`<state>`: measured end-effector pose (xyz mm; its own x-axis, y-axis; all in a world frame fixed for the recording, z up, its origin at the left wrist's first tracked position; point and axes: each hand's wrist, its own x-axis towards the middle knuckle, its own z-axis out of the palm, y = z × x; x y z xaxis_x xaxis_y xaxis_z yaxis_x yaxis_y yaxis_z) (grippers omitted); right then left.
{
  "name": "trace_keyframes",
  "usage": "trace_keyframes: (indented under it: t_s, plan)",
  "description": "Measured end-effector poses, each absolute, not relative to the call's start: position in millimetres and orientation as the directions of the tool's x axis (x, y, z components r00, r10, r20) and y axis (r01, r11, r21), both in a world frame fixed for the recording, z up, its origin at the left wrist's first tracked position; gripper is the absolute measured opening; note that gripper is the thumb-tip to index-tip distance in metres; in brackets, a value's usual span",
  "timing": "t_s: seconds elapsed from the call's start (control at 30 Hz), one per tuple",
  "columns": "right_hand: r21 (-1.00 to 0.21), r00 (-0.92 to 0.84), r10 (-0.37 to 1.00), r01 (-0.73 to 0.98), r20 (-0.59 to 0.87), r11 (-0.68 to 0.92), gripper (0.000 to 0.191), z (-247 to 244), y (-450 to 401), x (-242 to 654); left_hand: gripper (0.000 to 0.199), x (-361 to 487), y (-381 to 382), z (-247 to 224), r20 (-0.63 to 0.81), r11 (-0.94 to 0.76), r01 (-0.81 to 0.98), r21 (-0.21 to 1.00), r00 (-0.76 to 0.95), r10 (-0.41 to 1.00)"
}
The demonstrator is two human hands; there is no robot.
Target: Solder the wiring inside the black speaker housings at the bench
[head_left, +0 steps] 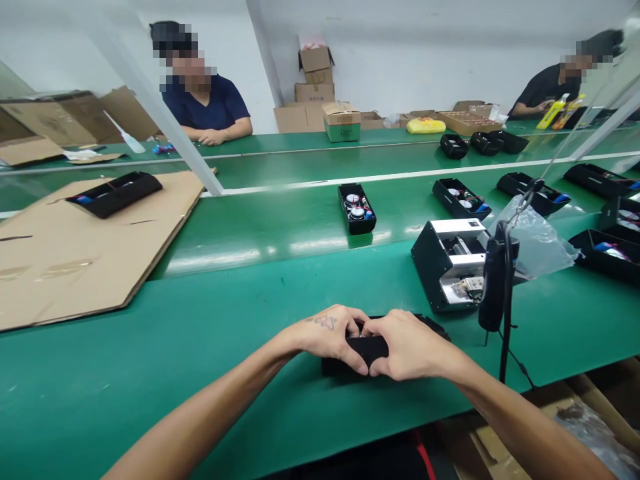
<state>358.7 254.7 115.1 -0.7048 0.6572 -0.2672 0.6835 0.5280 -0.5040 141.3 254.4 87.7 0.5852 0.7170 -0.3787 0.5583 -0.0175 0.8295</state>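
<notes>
On the green bench in front of me lies a black housing (367,347), mostly covered by my hands. My left hand (333,337) grips its left part, thumb along the near wall and fingers curled over into it. From the right, my right hand (410,343) holds it the same way, and the two thumbs nearly meet at the near side. Whatever the fingertips touch inside is hidden. Right of my hands stands a black and silver screw feeder (453,263), and a black electric screwdriver (494,280) hangs beside it.
A similar black housing with round speakers (357,208) sits on the conveyor ahead; several more are at the right. Flat cardboard (85,247) covers the left. A plastic bag (540,240) lies behind the screwdriver. Two people sit across, near a green carton (343,123).
</notes>
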Motion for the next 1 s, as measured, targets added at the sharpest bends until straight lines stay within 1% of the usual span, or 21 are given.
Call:
trace_keyframes:
  t_s: [0.2,0.37,0.57,0.6,0.63,0.67,0.7,0.73,0.77,0.8,0.83,0.87,0.9,0.97,1.0]
  plan:
    - [-0.516,-0.71,0.631,0.685,-0.312,0.515,0.028,115.1,252.8,356.0,0.047,140.6,251.1,82.0,-0.31,-0.04,0.495,0.868,0.603,0.735]
    - [-0.501,-0.709,0.647,0.683,-0.281,0.531,0.048,105.4,246.5,358.8,0.049,141.2,247.2,82.5,-0.268,-0.1,0.485,0.869,0.632,0.727]
    - [-0.478,-0.746,0.62,0.649,-0.244,0.592,0.042,106.9,242.5,356.5,0.051,139.0,249.5,81.3,-0.279,-0.127,0.525,0.842,0.624,0.73]
    - [-0.494,-0.757,0.617,0.629,-0.214,0.6,0.041,108.3,240.4,358.9,0.049,138.7,247.1,80.1,-0.271,-0.149,0.54,0.828,0.619,0.737]
    - [-0.533,-0.77,0.619,0.592,-0.154,0.604,0.04,109.0,238.2,363.2,0.046,138.5,242.8,78.2,-0.252,-0.179,0.558,0.81,0.606,0.754]
    - [-0.593,-0.777,0.626,0.533,-0.061,0.604,0.04,108.7,236.2,369.7,0.042,138.5,236.6,75.3,-0.22,-0.219,0.577,0.787,0.593,0.774]
    - [-0.65,-0.756,0.652,0.463,0.065,0.602,0.041,107.0,234.9,378.2,0.037,138.6,228.5,71.4,-0.179,-0.267,0.597,0.757,0.582,0.793]
    - [-0.686,-0.684,0.699,0.406,0.212,0.605,0.04,103.8,234.7,388.7,0.035,138.9,219.1,66.2,-0.125,-0.325,0.615,0.718,0.574,0.809]
    - [-0.694,-0.551,0.755,0.385,0.356,0.609,0.039,99.1,235.8,400.8,0.033,139.3,208.7,59.7,-0.073,-0.397,0.626,0.671,0.589,0.805]
    - [-0.678,-0.377,0.793,0.414,0.479,0.607,0.039,93.0,238.3,413.8,0.03,139.9,198.1,52.4,-0.018,-0.469,0.634,0.615,0.606,0.795]
    - [-0.646,-0.194,0.793,0.485,0.577,0.589,0.039,86.0,242.1,427.3,0.029,140.7,187.9,44.5,0.044,-0.539,0.633,0.555,0.625,0.779]
    - [-0.605,-0.034,0.758,0.579,0.652,0.547,0.041,78.5,247.2,440.7,0.028,141.8,178.6,36.8,0.119,-0.607,0.627,0.489,0.641,0.758]
    - [-0.56,0.081,0.7,0.667,0.71,0.491,0.046,70.9,253.3,453.5,0.03,143.0,170.4,29.8,0.201,-0.667,0.619,0.414,0.652,0.731]
    - [-0.495,0.191,0.607,0.779,0.771,0.385,0.062,57.8,266.9,475.8,0.034,145.5,158.6,20.3,0.333,-0.748,0.607,0.268,0.67,0.664]
    - [-0.495,0.221,0.598,0.799,0.77,0.342,0.07,53.0,273.9,484.8,0.036,146.7,155.0,18.3,0.364,-0.767,0.607,0.21,0.679,0.637]
